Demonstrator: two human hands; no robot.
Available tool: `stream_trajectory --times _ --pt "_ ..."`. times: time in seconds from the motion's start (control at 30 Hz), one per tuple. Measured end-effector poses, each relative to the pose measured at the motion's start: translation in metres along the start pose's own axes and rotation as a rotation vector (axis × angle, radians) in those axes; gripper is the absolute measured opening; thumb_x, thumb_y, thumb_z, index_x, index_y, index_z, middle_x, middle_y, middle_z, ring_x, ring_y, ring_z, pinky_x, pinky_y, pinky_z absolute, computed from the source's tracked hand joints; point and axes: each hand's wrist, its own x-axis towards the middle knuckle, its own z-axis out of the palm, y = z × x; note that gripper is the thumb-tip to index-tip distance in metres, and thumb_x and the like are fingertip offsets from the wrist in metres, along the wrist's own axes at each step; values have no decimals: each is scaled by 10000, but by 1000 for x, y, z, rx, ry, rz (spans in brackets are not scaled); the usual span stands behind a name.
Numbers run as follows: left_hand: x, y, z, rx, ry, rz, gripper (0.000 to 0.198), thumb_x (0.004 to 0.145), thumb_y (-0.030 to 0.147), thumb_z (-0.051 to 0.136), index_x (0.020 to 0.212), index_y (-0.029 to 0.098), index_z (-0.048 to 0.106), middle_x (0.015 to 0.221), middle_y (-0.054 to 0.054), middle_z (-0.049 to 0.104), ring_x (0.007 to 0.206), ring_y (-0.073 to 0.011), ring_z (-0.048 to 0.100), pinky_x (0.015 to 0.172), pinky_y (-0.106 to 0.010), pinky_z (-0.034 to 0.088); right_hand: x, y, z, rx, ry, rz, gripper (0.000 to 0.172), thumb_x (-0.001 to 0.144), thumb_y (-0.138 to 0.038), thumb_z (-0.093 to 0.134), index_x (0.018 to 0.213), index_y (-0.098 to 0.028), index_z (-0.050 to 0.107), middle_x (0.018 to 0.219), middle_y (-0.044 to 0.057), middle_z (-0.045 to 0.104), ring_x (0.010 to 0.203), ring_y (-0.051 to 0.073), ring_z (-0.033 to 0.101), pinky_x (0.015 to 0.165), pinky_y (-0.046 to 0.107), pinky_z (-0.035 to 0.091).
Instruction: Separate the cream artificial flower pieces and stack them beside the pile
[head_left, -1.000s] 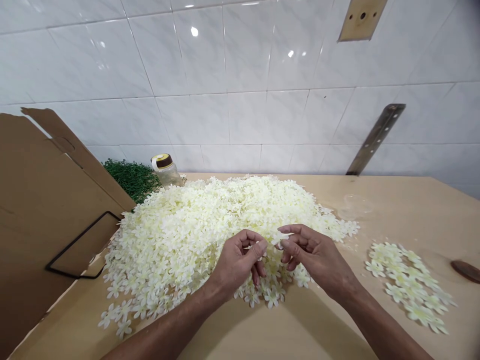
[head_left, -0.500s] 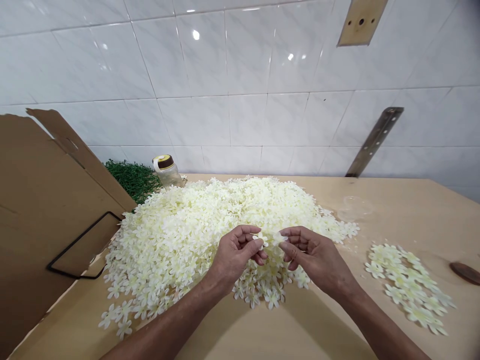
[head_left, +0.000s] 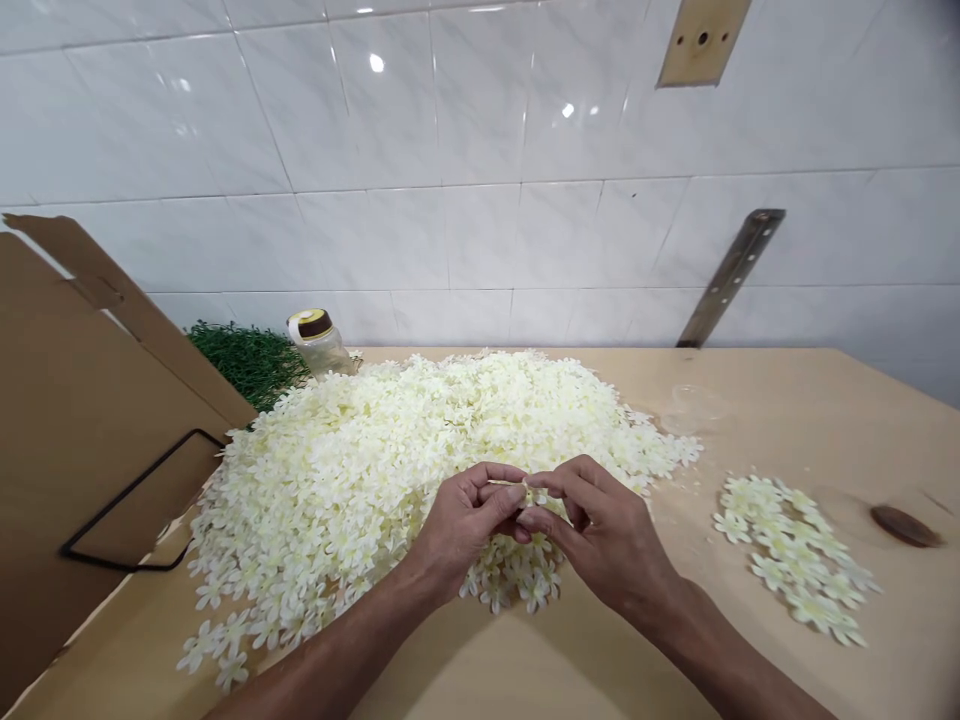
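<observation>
A small cream artificial flower (head_left: 531, 495) is pinched between my two hands, in front of a large heap of the same flowers (head_left: 420, 430). My left hand (head_left: 476, 510) grips it from the left between thumb and fingers. From the right, the thumb and forefinger of my right hand (head_left: 596, 525) close on the flower's other side. The fingertips of both hands nearly meet and hide much of it. Whether one flower or two lie stacked there, I cannot tell.
A cardboard box (head_left: 97, 420) with a black wire frame (head_left: 135, 510) stands at left. Behind are green artificial grass (head_left: 247, 360) and a plastic bottle (head_left: 322, 345). At right lie a smaller flower group (head_left: 795, 560) and a dark oval object (head_left: 906, 526) on the table (head_left: 765, 420).
My right hand has moved left with its flower to meet the flower in my left hand. The whole view has shifted slightly.
</observation>
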Motion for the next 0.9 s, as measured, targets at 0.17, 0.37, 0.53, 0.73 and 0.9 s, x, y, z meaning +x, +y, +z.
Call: stream_trajectory --times 0.17,0.37,0.53,0.73,0.9 --pt "-1 1 2 15 -8 -14 340 844 367 708 1041 99 634 743 -87 704 677 -164 643 673 -298 527 -1 1 1 76 -54 151 174 855 -188 694 1025 -222 709 830 16 579 656 120 550 591 244 474" --pt "2 0 -1 -6 -30 -62 292 835 361 723 965 106 664 754 -78 688 681 -147 624 657 -263 506 -1 -2 3 145 -32 152 248 826 -114 698 1041 -233 735 829 17 606 681 122 589 619 238 499" --pt "2 3 -2 -94 -15 -154 263 798 337 764 879 96 696 773 -64 665 657 -110 598 606 -206 484 -3 1 6 175 46 95 151 824 -130 715 949 -200 763 802 32 625 690 130 620 616 245 504" --pt "0 3 0 -127 -17 -160 298 826 392 725 870 98 703 824 -88 682 670 -132 632 596 -218 493 -1 -2 5 174 122 48 181 858 -145 686 1015 -200 757 873 56 650 736 143 643 615 247 523" --pt "0 3 1 -144 -34 -142 291 796 385 756 846 103 701 751 -77 684 640 -127 634 587 -209 485 -2 -2 5 133 67 78 165 873 -187 681 1025 -216 739 925 50 672 686 127 629 609 252 529"
